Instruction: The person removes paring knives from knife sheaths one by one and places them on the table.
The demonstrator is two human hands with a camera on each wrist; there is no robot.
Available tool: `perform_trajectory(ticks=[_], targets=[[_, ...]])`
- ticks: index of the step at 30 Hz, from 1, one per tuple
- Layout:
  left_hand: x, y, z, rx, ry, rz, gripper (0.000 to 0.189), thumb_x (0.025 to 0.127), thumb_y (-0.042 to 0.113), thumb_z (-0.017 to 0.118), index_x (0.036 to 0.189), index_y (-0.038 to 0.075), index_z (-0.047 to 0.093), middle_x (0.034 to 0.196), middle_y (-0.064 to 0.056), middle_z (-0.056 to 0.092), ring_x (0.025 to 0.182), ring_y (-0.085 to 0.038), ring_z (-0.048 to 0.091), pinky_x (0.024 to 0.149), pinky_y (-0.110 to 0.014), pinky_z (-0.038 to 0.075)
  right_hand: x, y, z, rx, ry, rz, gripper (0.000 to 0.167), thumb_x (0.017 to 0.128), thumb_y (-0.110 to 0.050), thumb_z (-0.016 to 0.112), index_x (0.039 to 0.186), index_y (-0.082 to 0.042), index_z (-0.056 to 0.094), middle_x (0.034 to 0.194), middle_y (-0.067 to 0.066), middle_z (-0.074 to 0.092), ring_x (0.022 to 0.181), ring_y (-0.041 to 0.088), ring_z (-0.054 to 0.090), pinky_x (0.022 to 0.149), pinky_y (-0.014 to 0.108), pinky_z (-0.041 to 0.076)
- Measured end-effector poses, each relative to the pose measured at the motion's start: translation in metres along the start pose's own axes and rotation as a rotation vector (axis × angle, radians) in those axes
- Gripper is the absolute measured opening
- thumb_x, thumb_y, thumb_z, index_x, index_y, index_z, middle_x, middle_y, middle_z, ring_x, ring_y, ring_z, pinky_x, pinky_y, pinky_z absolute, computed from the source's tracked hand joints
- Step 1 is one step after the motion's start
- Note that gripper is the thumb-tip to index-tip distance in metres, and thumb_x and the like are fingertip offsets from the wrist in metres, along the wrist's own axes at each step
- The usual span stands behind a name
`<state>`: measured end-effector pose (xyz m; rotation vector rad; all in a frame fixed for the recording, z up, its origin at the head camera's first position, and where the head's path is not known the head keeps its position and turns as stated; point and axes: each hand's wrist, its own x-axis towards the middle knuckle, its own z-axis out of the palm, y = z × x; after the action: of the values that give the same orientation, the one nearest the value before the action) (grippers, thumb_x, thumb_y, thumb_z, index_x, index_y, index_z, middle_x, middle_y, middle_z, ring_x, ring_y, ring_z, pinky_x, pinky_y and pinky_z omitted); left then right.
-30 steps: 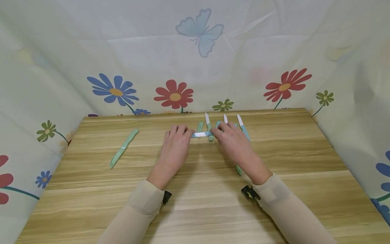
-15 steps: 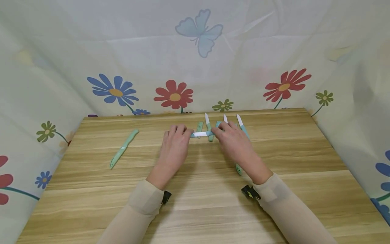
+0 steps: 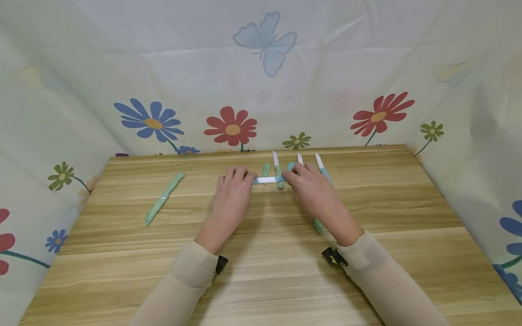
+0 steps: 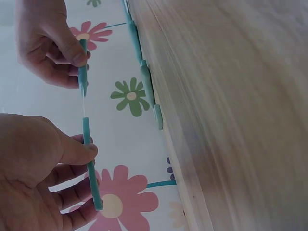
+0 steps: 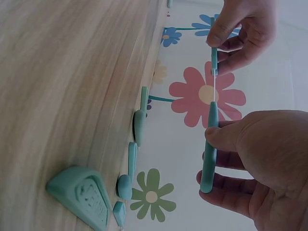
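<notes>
Both hands are over the back middle of the table, joined by one paring knife. My right hand (image 3: pixel 316 194) pinches its blue handle (image 5: pixel 210 149) between thumb and fingers. In my left hand (image 3: pixel 232 194) is a narrow blue knife sheath (image 4: pixel 91 166), held between thumb and fingertips. A length of white blade (image 3: pixel 268 180) shows between handle and sheath, its tip end hidden in the sheath. The right wrist view shows knife and sheath in one line, raised off the table. Behind them lie a green-handled knife (image 3: pixel 278 170) and a flat green sheath (image 3: pixel 266 170).
A green knife in its sheath (image 3: pixel 164 198) lies at the left. Near the right hand are a blue sheath (image 3: pixel 291 165), a bare white blade (image 3: pixel 300 157) and a blue-handled knife (image 3: pixel 322 168). A green piece with raised markings (image 3: pixel 318 225) lies beside the right wrist. A flowered curtain (image 3: pixel 183 72) hangs behind.
</notes>
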<state>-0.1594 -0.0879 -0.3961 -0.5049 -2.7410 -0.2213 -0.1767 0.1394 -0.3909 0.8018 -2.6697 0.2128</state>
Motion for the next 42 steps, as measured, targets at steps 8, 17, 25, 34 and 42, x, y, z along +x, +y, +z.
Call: perform_trajectory(ticks=[8, 17, 25, 34, 42], targets=[[-0.0016, -0.003, 0.0014, -0.009, 0.009, -0.007, 0.025, 0.103, 0.006, 0.07, 0.127, 0.008, 0.074, 0.116, -0.011, 0.062, 0.107, -0.033, 0.053, 0.085, -0.047, 0.05, 0.0002, -0.001, 0.0015, 0.0, -0.001, 0.007, 0.025, 0.101, -0.005, 0.073, 0.125, -0.011, 0.077, 0.108, 0.01, 0.068, 0.091, 0.03, 0.059, 0.074, 0.038, 0.055], [-0.0019, -0.0038, 0.0023, 0.001, 0.034, -0.001, 0.024, 0.101, 0.003, 0.071, 0.125, 0.007, 0.075, 0.116, -0.012, 0.063, 0.106, -0.033, 0.054, 0.081, -0.046, 0.049, -0.0013, -0.0006, -0.0005, 0.0, -0.044, 0.05, 0.027, 0.102, -0.005, 0.07, 0.128, -0.012, 0.075, 0.117, 0.011, 0.069, 0.101, 0.032, 0.06, 0.077, 0.042, 0.058], [-0.0007, -0.0047, -0.0002, -0.001, 0.009, -0.042, 0.029, 0.1, 0.002, 0.071, 0.129, 0.006, 0.073, 0.119, -0.013, 0.063, 0.111, -0.034, 0.054, 0.084, -0.047, 0.05, -0.0011, 0.0013, -0.002, 0.01, -0.076, 0.081, 0.027, 0.105, -0.006, 0.066, 0.131, -0.011, 0.074, 0.121, 0.012, 0.068, 0.1, 0.033, 0.06, 0.073, 0.042, 0.059], [-0.0008, -0.0054, -0.0023, -0.007, 0.001, -0.062, 0.028, 0.102, 0.002, 0.068, 0.129, 0.005, 0.072, 0.12, -0.013, 0.062, 0.111, -0.035, 0.055, 0.083, -0.047, 0.05, -0.0001, 0.0036, -0.0037, 0.027, -0.091, 0.107, 0.027, 0.106, -0.007, 0.065, 0.132, -0.009, 0.073, 0.117, 0.012, 0.067, 0.097, 0.032, 0.06, 0.074, 0.043, 0.058], [-0.0005, -0.0065, -0.0027, -0.014, 0.002, -0.07, 0.027, 0.103, 0.001, 0.066, 0.128, 0.004, 0.073, 0.119, -0.013, 0.063, 0.108, -0.035, 0.055, 0.081, -0.046, 0.051, 0.0004, 0.0044, -0.0039, 0.035, -0.079, 0.12, 0.026, 0.105, -0.009, 0.067, 0.13, -0.005, 0.073, 0.115, 0.013, 0.067, 0.095, 0.033, 0.06, 0.077, 0.044, 0.058]])
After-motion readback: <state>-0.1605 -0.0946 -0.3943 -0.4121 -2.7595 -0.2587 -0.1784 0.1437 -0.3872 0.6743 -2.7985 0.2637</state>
